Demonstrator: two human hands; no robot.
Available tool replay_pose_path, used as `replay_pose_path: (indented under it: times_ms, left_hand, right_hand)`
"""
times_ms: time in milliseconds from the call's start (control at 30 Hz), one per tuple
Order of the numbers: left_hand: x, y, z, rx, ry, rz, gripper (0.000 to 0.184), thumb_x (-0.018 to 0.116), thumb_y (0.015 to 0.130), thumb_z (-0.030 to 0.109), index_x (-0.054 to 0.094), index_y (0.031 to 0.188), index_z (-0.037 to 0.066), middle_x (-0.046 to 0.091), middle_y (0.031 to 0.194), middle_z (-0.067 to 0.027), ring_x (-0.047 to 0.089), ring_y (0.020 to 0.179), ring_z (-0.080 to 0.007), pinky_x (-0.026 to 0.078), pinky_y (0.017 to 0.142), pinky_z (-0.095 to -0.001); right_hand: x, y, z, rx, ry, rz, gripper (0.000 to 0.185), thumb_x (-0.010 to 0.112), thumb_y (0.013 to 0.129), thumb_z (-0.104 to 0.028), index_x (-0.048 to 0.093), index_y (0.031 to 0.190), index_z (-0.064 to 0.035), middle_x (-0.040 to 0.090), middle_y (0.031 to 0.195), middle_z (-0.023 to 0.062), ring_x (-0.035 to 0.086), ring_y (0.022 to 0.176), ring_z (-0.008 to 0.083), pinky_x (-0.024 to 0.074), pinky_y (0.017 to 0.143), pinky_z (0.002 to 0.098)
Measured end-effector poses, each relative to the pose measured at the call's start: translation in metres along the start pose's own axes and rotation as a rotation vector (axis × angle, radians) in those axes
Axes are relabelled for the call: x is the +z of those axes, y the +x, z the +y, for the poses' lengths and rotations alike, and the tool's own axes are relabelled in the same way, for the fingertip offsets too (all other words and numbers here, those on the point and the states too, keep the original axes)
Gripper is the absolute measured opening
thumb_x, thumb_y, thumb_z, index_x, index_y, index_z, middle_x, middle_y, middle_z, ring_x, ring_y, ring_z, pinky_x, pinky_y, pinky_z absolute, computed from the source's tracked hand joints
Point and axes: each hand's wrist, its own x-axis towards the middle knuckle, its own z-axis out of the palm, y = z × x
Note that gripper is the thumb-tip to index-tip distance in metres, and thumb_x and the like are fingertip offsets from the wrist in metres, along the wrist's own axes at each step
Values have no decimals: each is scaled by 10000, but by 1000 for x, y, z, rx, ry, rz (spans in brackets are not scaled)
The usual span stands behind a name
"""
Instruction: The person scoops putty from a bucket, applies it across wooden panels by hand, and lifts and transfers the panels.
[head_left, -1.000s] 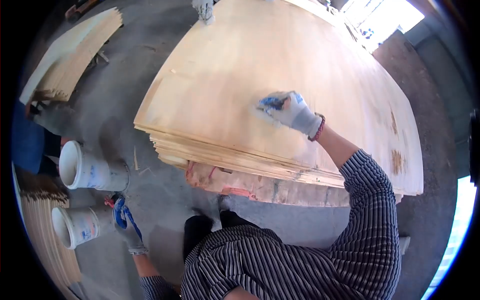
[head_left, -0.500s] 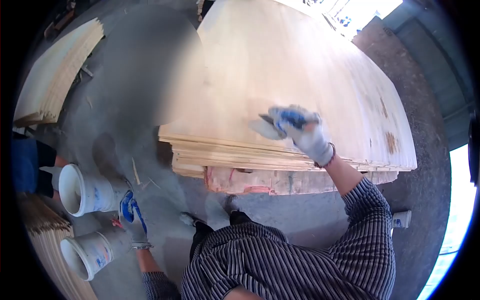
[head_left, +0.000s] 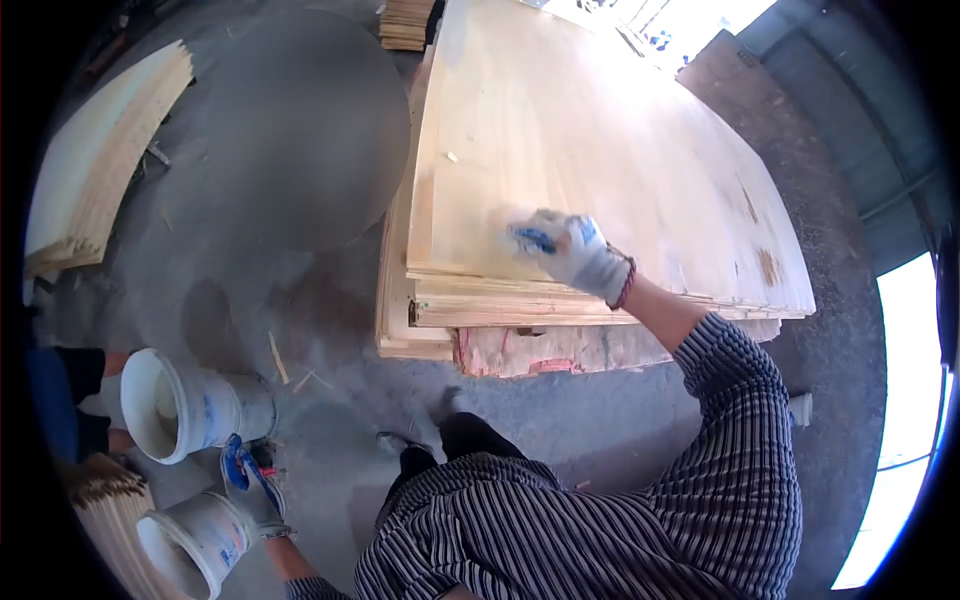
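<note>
My right hand (head_left: 572, 250), in a white glove with blue on it, is closed over the top sheet of a plywood stack (head_left: 590, 170). It grips a scraper whose blade (head_left: 515, 228) is smeared by motion near the sheet's front left part. Down at the lower left hangs my left hand (head_left: 252, 490), gloved in white and blue. Its fingers are partly curled and apart, and I see nothing in them. A white bucket (head_left: 215, 405) lies just above that hand, and a second white bucket (head_left: 225, 540) is right beside it.
Another plywood stack (head_left: 105, 165) stands at the upper left. Sheet edges (head_left: 120, 500) show at the lower left, near another person's leg (head_left: 115, 365). Wood slivers (head_left: 278, 358) lie on the concrete floor. A small white container (head_left: 800, 408) is at the right.
My right hand and the scraper have shifted left across the sheet. My left hand has dropped lower, closer to the second bucket. The view has turned, so the stack's left edge appears farther right.
</note>
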Motion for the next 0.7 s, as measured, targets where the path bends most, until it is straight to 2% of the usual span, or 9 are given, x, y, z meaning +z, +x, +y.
replay_pose_path:
  times_ms: [67, 200, 333, 467, 533, 567, 633, 667, 700]
  left_hand:
    - [0, 10, -2, -33, -2, 6, 321, 517, 977, 38, 528, 1279, -71, 580, 1289, -133, 549, 1169, -203, 406, 1026, -320]
    - [13, 33, 2, -30, 37, -16, 335, 516, 980, 44, 515, 1293, -75, 574, 1296, -135, 545, 1175, -199, 404, 1029, -323]
    - [27, 47, 36, -28, 102, -11, 355, 517, 977, 42, 499, 1310, -79, 570, 1301, -140, 544, 1183, -211, 403, 1034, -330]
    - [11, 61, 28, 1, 163, 23, 366, 512, 973, 38, 491, 1315, -88, 584, 1289, -148, 560, 1172, -229, 409, 1030, -340]
    - [-14, 62, -6, -27, 170, 56, 357, 514, 972, 52, 512, 1301, -85, 594, 1285, -152, 562, 1177, -234, 406, 1036, -351]
    - [-20, 61, -10, -1, 250, 65, 349, 520, 969, 60, 526, 1288, -82, 595, 1289, -153, 559, 1181, -235, 405, 1039, -353]
    - [-24, 53, -11, 8, 429, 102, 320, 542, 969, 87, 564, 1243, -77, 610, 1262, -150, 560, 1177, -239, 406, 1040, -357]
    - [-21, 49, -7, -4, 439, 108, 320, 542, 969, 87, 564, 1243, -77, 610, 1262, -150, 560, 1177, -239, 406, 1040, -357]
    - [-16, 42, -3, -54, 383, 144, 314, 537, 971, 56, 559, 1253, -79, 613, 1264, -141, 565, 1175, -224, 409, 1042, -343]
  right_hand:
    - [-7, -1, -10, -38, 58, 17, 215, 649, 883, -234, 722, 1041, -107, 688, 981, 103, 662, 873, 296, 547, 755, 374]
    - [-11, 38, -9, 43, 541, 106, 237, 675, 864, -117, 710, 1094, -73, 718, 984, 107, 675, 806, 229, 552, 707, 330]
    - [-15, 141, 37, 254, 1289, 520, 234, 650, 856, 13, 667, 1087, 45, 710, 943, 111, 667, 737, 167, 551, 581, 290]
    - [-13, 244, 99, 267, 1571, 728, 153, 645, 814, 53, 667, 961, 19, 686, 889, 145, 655, 674, 230, 572, 547, 351]
    - [1, 286, 137, 315, 1775, 643, 235, 618, 840, -31, 643, 1068, 18, 642, 854, 101, 631, 708, 211, 567, 645, 412]
    - [19, 311, 164, 313, 1781, 635, 235, 618, 840, -31, 643, 1068, 18, 642, 854, 101, 631, 708, 211, 567, 645, 412]
    - [59, 355, 208, 738, 1588, 656, 191, 654, 807, -51, 678, 985, 14, 660, 798, 104, 646, 659, 218, 565, 592, 385]
    - [47, 353, 189, 894, 773, 633, 127, 678, 776, -76, 698, 856, 21, 674, 733, 117, 650, 575, 227, 552, 518, 350]
    - [51, 365, 205, 874, 756, 625, 122, 683, 768, -88, 699, 815, 23, 685, 730, 127, 652, 545, 235, 544, 490, 343]
